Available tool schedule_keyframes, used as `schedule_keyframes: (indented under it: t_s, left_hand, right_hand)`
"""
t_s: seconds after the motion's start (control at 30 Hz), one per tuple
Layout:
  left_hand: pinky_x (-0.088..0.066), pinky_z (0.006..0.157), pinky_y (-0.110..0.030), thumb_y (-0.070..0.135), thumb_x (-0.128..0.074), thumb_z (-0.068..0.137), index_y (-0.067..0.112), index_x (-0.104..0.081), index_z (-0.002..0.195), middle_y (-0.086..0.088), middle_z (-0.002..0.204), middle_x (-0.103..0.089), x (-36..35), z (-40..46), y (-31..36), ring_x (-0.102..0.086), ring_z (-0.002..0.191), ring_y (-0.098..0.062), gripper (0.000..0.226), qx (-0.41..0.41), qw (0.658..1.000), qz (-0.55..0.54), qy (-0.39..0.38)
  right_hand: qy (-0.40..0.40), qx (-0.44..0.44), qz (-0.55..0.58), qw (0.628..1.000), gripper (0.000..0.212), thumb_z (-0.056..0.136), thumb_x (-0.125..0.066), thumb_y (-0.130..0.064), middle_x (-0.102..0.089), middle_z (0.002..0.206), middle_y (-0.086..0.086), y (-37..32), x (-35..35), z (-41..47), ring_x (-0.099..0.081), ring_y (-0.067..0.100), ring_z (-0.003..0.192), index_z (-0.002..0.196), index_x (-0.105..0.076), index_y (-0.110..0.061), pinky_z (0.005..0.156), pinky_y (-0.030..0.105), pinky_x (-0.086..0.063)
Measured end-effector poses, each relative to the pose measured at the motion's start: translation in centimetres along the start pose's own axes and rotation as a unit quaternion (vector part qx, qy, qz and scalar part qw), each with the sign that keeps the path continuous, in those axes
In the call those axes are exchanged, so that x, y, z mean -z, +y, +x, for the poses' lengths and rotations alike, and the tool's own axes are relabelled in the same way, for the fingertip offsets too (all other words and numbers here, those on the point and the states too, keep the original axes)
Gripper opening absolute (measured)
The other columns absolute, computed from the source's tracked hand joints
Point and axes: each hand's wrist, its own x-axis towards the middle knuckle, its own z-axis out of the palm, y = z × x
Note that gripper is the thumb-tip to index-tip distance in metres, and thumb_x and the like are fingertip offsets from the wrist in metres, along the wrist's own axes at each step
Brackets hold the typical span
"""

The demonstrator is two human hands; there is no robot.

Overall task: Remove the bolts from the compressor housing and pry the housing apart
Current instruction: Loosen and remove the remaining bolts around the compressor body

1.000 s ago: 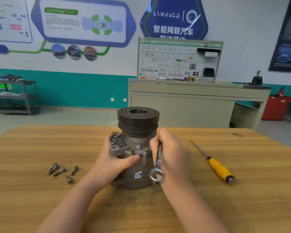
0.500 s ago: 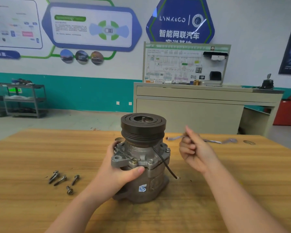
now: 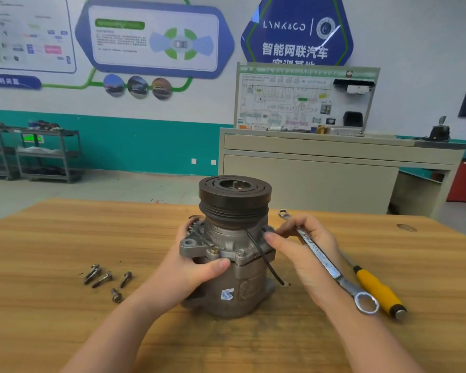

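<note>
A grey metal compressor with a dark pulley on top stands upright on the wooden table. My left hand grips its left side, thumb across the housing just below the flange. Two bolts show in the flange at the front. My right hand holds a silver ring wrench across the palm, and its fingertips touch the flange at the compressor's right side. A thin black wire hangs down the housing.
Several removed bolts lie on the table to the left of the compressor. A yellow-handled screwdriver lies to the right, beside the wrench. A beige cabinet stands behind the table, and metal shelves at far left.
My right hand lifted the wrench off the compressor, swung out to the right, then came back with its fingertips at the right flange. The left hand kept its grip.
</note>
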Motion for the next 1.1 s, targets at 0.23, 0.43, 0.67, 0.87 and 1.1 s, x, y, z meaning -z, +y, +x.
schedule_keyframes:
  t_s: [0.23,0.43,0.67,0.87,1.1]
  left_hand:
    - [-0.049,0.074,-0.005,0.054,-0.085,0.048,0.039,-0.022,0.144,0.020,0.126,-0.057,-0.1,0.0,0.0,-0.060,0.104,0.013,0.116,0.000,1.000,-0.005,0.004]
    - [-0.048,0.075,-0.004,0.042,-0.087,0.059,0.039,-0.023,0.142,0.018,0.126,-0.058,-0.2,0.0,0.1,-0.060,0.103,0.014,0.105,0.000,1.000,0.010,0.007]
    - [-0.040,0.070,0.004,0.042,-0.084,0.050,0.037,-0.023,0.134,0.023,0.117,-0.054,-2.0,-1.0,0.5,-0.051,0.095,0.028,0.104,-0.020,0.995,0.017,0.095]
    - [-0.037,0.106,-0.027,0.062,-0.086,0.038,0.037,-0.024,0.139,0.012,0.135,-0.047,-4.0,-1.7,0.0,-0.047,0.125,-0.005,0.121,-0.039,0.981,0.055,0.184]
    - [-0.035,0.100,-0.022,0.068,-0.080,0.037,0.044,-0.023,0.127,0.022,0.128,-0.044,-4.2,-1.7,0.1,-0.043,0.119,0.010,0.109,-0.059,0.977,0.058,0.199]
  right_hand:
    - [-0.003,-0.002,0.011,1.000,0.029,0.071,-0.082,-0.003,-0.069,0.069,-0.003,-0.6,0.8,0.3,-0.064,0.003,0.066,0.066,-0.063,-0.024,0.061,0.010,-0.048]
    - [0.046,0.000,0.019,0.999,0.051,0.069,-0.053,-0.082,-0.063,0.063,-0.009,-1.4,0.4,-0.3,-0.053,0.001,0.055,0.077,-0.074,-0.035,0.053,0.012,-0.042]
    - [0.132,-0.014,0.027,0.991,0.066,0.060,-0.044,-0.094,-0.056,0.050,-0.004,-2.6,-0.3,-0.9,-0.049,0.003,0.048,0.066,-0.077,-0.037,0.058,0.028,-0.037]
    - [0.149,-0.033,-0.023,0.988,0.047,0.079,-0.045,-0.072,-0.059,0.054,-0.007,-2.4,-1.3,-1.2,-0.050,0.000,0.048,0.067,-0.075,-0.037,0.050,0.016,-0.042]
    - [0.202,0.056,-0.218,0.953,0.062,0.095,-0.038,-0.059,-0.049,0.076,-0.015,-3.0,-3.8,-1.3,-0.049,0.014,0.088,0.061,-0.068,-0.016,0.068,0.022,-0.032]
